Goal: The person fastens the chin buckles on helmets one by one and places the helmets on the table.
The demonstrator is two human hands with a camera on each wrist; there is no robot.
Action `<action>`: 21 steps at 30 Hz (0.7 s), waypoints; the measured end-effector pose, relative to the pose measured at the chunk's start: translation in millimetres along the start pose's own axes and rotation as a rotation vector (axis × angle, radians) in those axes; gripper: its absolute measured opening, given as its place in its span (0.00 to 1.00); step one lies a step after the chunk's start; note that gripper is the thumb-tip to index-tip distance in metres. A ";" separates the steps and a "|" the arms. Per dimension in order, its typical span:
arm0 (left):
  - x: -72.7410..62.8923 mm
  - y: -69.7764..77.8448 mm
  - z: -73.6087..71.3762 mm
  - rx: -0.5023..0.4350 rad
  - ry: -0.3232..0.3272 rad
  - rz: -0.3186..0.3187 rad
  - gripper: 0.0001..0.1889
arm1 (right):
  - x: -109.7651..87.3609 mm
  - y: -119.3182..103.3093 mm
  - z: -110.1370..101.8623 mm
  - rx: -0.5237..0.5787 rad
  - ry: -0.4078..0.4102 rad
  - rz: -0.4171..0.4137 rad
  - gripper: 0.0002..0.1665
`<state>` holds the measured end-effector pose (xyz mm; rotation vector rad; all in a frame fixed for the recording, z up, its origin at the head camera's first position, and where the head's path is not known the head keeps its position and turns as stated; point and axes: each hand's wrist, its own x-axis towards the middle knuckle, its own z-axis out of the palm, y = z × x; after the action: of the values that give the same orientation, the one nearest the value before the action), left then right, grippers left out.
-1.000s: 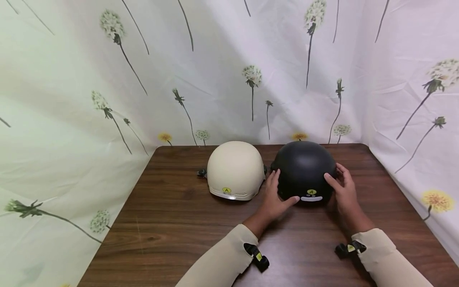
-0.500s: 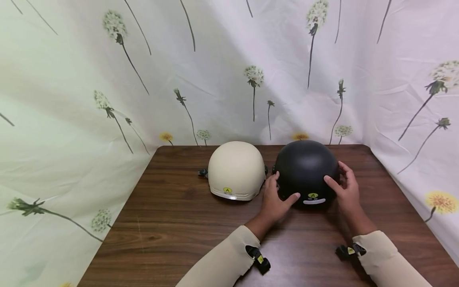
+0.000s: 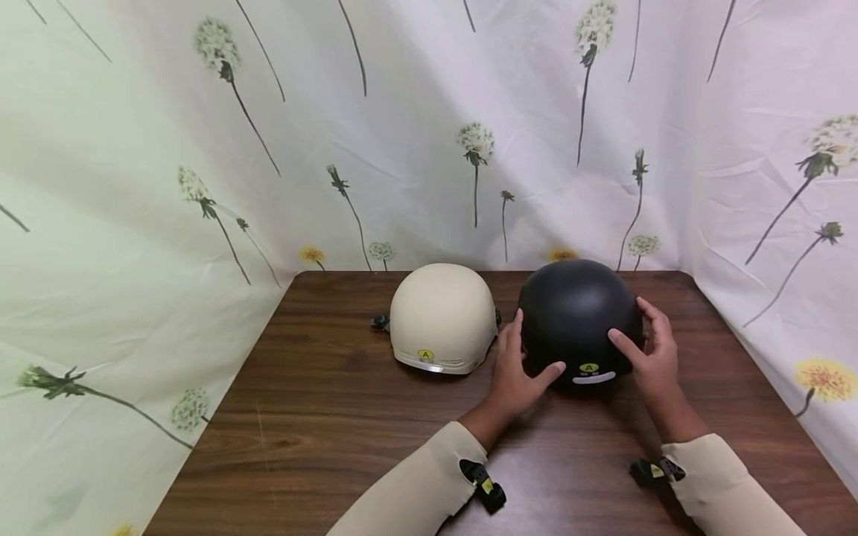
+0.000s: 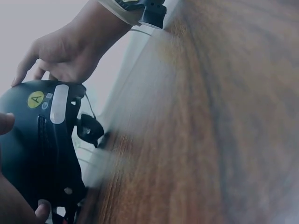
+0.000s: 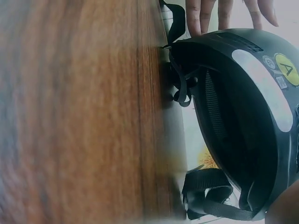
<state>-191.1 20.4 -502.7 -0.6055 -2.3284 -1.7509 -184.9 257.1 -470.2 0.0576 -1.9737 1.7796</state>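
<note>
A black helmet (image 3: 578, 316) with a yellow "A" sticker and a pale front strip is held between both hands at the back right of the table. My left hand (image 3: 515, 376) has its fingers along the helmet's left side and its thumb at the front edge. Opposite, my right hand (image 3: 655, 361) grips the right side, thumb on the shell. In the right wrist view the helmet (image 5: 275, 116) is tilted, showing its dark padded inside, with its black straps (image 5: 210, 186) hanging down at the table surface. Immediately left stands a cream helmet (image 3: 442, 316), dome up.
The brown wooden table (image 3: 322, 432) runs back to a white curtain (image 3: 409, 149) printed with dandelions, which also closes off both sides. A black buckle (image 3: 380, 322) sticks out at the cream helmet's left. Small black strapped devices (image 3: 485, 487) hang at the sleeve cuffs.
Between my two hands the black helmet has shifted slightly right, away from the cream one, and its front strip now slants more. The cream helmet has stayed in place.
</note>
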 end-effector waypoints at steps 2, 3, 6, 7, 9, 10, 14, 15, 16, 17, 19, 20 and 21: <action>0.1 0.9 -0.4 0.001 0.001 -0.006 0.56 | -0.2 -0.6 0.4 0.032 0.003 -0.049 0.42; 0.1 1.3 -0.4 0.004 0.001 -0.011 0.56 | -0.3 -0.7 0.3 0.040 0.005 -0.077 0.41; -0.4 3.0 -0.8 0.030 -0.006 -0.030 0.55 | -0.9 0.0 0.5 0.065 0.021 -0.165 0.40; -0.4 3.3 -1.0 0.039 -0.008 -0.036 0.54 | -0.8 0.5 0.9 0.071 0.029 -0.195 0.39; -0.5 3.8 -1.3 0.054 -0.012 -0.041 0.54 | -0.9 1.4 1.7 0.078 0.040 -0.259 0.37; -0.4 3.7 -1.3 0.060 -0.011 -0.042 0.53 | -0.9 2.0 2.3 0.090 0.046 -0.293 0.37; 0.4 3.2 -0.9 0.065 -0.001 -0.041 0.54 | -2.3 0.6 4.2 0.083 0.063 -0.414 0.34; 0.7 2.7 -0.5 0.064 0.004 -0.041 0.54 | -2.6 -0.4 4.8 0.089 0.067 -0.438 0.33; 0.9 2.5 -0.5 0.069 0.007 -0.036 0.54 | -2.3 -0.5 5.0 0.093 0.068 -0.457 0.32; 1.1 2.7 -0.4 0.073 0.014 -0.026 0.54 | -1.9 -0.4 5.1 0.097 0.069 -0.473 0.32; 1.6 3.2 -0.1 0.086 0.035 0.008 0.55 | -0.6 1.2 5.3 0.102 0.074 -0.500 0.32; 1.8 3.8 -0.1 0.091 0.045 0.028 0.55 | -0.2 1.7 5.3 0.103 0.074 -0.510 0.32; 2.0 4.4 -0.2 0.095 0.054 0.046 0.55 | 0.6 2.7 5.2 0.105 0.074 -0.519 0.32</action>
<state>-191.2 21.6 -498.1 -0.5839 -2.3266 -1.6070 -188.0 252.7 -472.7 0.4850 -1.6205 1.5109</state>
